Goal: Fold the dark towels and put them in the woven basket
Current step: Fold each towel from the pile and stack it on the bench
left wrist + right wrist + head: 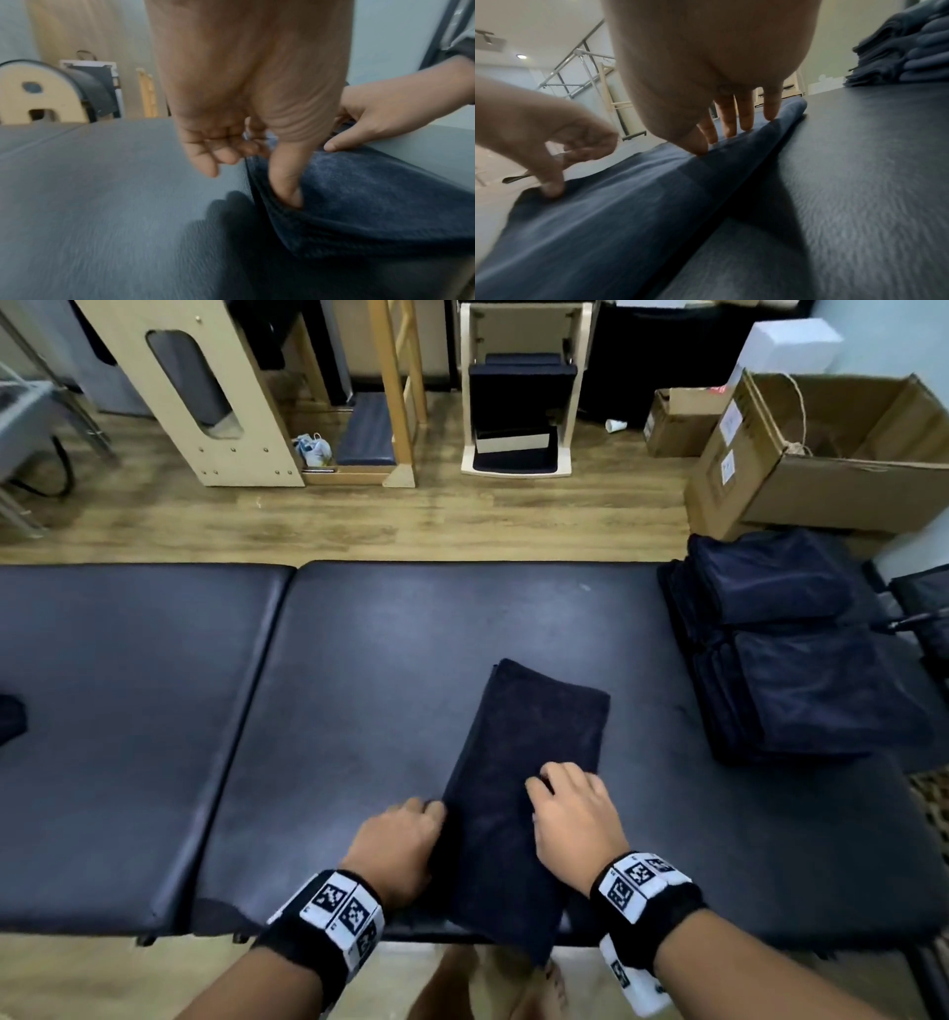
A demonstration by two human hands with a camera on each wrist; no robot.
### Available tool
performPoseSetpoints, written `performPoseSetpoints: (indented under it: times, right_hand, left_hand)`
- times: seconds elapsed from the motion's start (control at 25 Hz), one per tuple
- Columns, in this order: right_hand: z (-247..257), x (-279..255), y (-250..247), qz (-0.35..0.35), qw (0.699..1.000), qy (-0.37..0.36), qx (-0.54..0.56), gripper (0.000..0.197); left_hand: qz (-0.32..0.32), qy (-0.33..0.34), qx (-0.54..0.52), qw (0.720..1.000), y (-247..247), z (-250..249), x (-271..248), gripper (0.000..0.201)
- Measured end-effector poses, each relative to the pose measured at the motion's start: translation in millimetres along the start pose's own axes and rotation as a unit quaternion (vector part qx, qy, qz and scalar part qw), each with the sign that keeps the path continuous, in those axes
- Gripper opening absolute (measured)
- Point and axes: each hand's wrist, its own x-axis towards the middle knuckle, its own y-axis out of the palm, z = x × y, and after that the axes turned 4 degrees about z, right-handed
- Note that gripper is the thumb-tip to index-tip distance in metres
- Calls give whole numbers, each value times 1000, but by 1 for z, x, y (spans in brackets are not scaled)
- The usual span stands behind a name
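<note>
A dark towel (518,762), folded into a long narrow strip, lies lengthwise on the black padded table (359,685), and its near end hangs over the front edge. My left hand (405,834) is at the strip's left edge. In the left wrist view its thumb (287,182) presses into the towel (372,203) while the other fingers curl loosely beside it, holding nothing. My right hand (570,809) rests on the strip's right side, and its straight fingertips (746,123) touch the cloth (628,213).
A stack of folded dark towels (785,649) stands at the table's right end. A strip of woven texture (932,803) shows at the right frame edge. Open cardboard boxes (821,469) and wooden equipment stand on the floor beyond. A small dark item (10,721) lies at the far left.
</note>
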Motion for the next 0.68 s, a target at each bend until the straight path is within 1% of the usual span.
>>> performPoseSetpoints:
  times: [0.04, 0.08, 0.12, 0.16, 0.2, 0.24, 0.28, 0.32, 0.36, 0.4, 0.44, 0.48, 0.56, 0.6, 0.68]
  right_hand:
    - [7, -10, 4, 2, 1000, -25, -1, 24]
    - [15, -21, 7, 26, 998, -52, -3, 32]
    - [23, -32, 10, 67, 996, -67, -7, 45]
    - [28, -40, 10, 110, 992, -65, -12, 59]
    - [32, -43, 10, 144, 988, -51, -16, 67]
    - [35, -44, 9, 164, 985, -41, -23, 68]
    - [37, -42, 7, 176, 983, -41, -34, 64]
    - [40, -39, 6, 182, 981, -51, -47, 57]
    - [42, -35, 1, 188, 979, -59, -53, 49]
    - [42, -29, -8, 197, 977, -55, -51, 43]
    - [39, -23, -18, 200, 978, -44, -31, 40]
    - [32, -15, -30, 183, 983, -26, 1, 36]
    - [11, 0, -53, 133, 989, 36, 59, 32]
    - [-1, 10, -65, 103, 989, 65, 83, 31]
    - [-22, 33, -82, 37, 984, 117, 133, 33]
  left_hand:
    - [-5, 65, 20, 998, -1, -4, 1, 44]
    - [5, 117, 44, 992, -2, -9, 2, 48]
    - [21, 142, 75, 987, -1, -11, 5, 57]
    - [36, 148, 102, 983, 0, -12, 8, 63]
    - [44, 157, 131, 978, 1, -10, 11, 63]
    - [57, 176, 161, 969, -1, -10, 12, 55]
    - [68, 192, 196, 959, -3, -8, 15, 41]
    - [61, 199, 216, 954, -3, -5, 19, 28]
    - [32, 218, 218, 951, -4, -3, 25, 23]
    - [14, 236, 204, 950, -11, -1, 32, 24]
    - [23, 241, 163, 957, -24, -1, 37, 27]
    - [26, 237, 102, 966, -41, 0, 42, 27]
    - [4, 199, -33, 979, -75, 4, 61, 27]
    - [-9, 187, -88, 978, -93, 6, 72, 29]
    - [-29, 168, -162, 972, -127, 7, 95, 31]
